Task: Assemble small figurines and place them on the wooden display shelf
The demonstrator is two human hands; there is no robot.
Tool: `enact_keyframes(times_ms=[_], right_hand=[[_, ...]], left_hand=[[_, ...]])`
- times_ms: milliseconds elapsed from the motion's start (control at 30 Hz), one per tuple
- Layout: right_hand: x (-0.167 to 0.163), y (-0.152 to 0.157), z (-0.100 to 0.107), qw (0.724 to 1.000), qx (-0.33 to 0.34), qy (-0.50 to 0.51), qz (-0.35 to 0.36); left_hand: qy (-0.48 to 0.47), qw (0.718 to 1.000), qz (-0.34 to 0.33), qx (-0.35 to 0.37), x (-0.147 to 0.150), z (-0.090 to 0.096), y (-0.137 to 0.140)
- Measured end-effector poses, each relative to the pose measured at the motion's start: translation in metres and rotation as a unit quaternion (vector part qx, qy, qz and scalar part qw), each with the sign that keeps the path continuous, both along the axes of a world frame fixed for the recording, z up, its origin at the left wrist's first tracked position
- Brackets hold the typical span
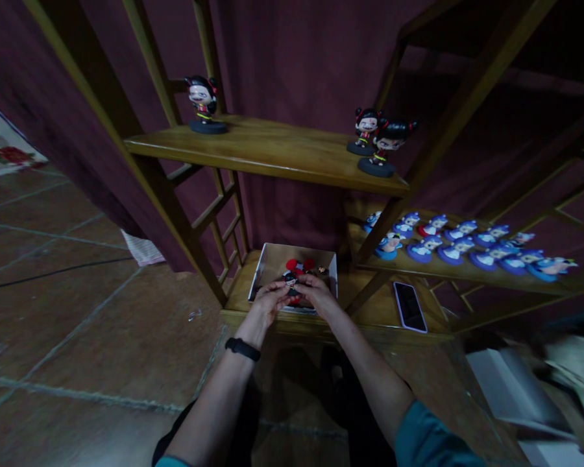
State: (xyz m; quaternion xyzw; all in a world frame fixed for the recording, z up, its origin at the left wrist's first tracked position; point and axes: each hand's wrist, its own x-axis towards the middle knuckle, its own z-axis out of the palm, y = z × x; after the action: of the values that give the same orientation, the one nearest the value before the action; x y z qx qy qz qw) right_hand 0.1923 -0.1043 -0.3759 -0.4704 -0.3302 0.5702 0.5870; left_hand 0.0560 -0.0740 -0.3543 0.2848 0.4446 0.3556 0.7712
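Note:
Between my fingers, above an open cardboard box (331,261), is a small black-haired figurine (291,279). My left hand (271,299) grips it from the left, and my right hand (316,290) closes on it from the other side. Red and black figures (299,264) lie inside the box, partly covered by my hands. On the wooden shelf (272,144) above, one black-haired figurine (203,104) stands at the left end. Two more, a smaller figurine (366,130) and a larger figurine (385,148), stand close together at the right end.
A lower shelf (472,269) on the right bears several blue and white figurines (455,250) in rows. A phone (409,307) lies on the bottom board, right of the box. Wooden posts (160,194) frame the shelves. White boxes (513,389) sit at lower right, and a cable (53,271) crosses the floor.

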Motion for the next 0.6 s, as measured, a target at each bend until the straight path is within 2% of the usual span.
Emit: enact_keyframes(times_ms=[233,400,600], right_hand=[[-0.002,0.0,-0.001,1.0,-0.004,-0.005,0.007],[-0.002,0.002,-0.003,1.0,-0.001,0.008,-0.004],[-0.001,0.001,0.004,1.0,0.001,0.026,-0.002]], left_hand=[[0.01,1.0,0.016,-0.01,0.0,-0.006,0.002],[-0.023,1.0,-0.012,-0.014,-0.004,-0.012,0.006],[-0.04,0.998,-0.047,-0.005,-0.005,-0.009,0.008]])
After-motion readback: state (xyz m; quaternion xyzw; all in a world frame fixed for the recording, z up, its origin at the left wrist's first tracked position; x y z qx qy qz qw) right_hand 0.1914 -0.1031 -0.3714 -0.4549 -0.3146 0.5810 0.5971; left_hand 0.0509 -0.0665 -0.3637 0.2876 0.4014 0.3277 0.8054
